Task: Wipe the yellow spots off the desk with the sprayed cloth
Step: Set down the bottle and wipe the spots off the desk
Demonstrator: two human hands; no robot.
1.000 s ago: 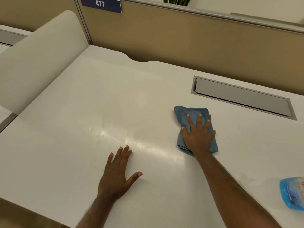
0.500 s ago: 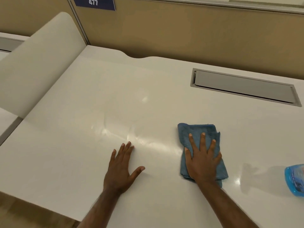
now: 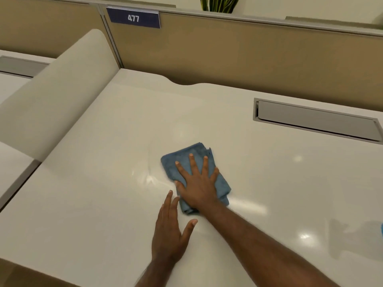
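Observation:
A folded blue cloth [image 3: 187, 155] lies flat on the white desk [image 3: 103, 193] near its middle. My right hand [image 3: 196, 181] presses down on the cloth with fingers spread, palm covering its near half. My left hand [image 3: 170, 230] rests flat on the bare desk just in front of and left of the cloth, fingers apart, holding nothing. A wet sheen shows on the desk to the left of the cloth. I see no yellow spots on the visible surface.
A grey cable-tray flap [image 3: 315, 120] is set into the desk at the back right. A tan partition [image 3: 248, 54] with a "477" sign [image 3: 133, 18] runs along the back. A curved white divider [image 3: 51, 100] bounds the left side. A sliver of a blue bottle [image 3: 381, 229] shows at the right edge.
My right hand has slid the cloth leftward, close to my left hand. The view has shifted right, pushing the blue bottle almost out of frame.

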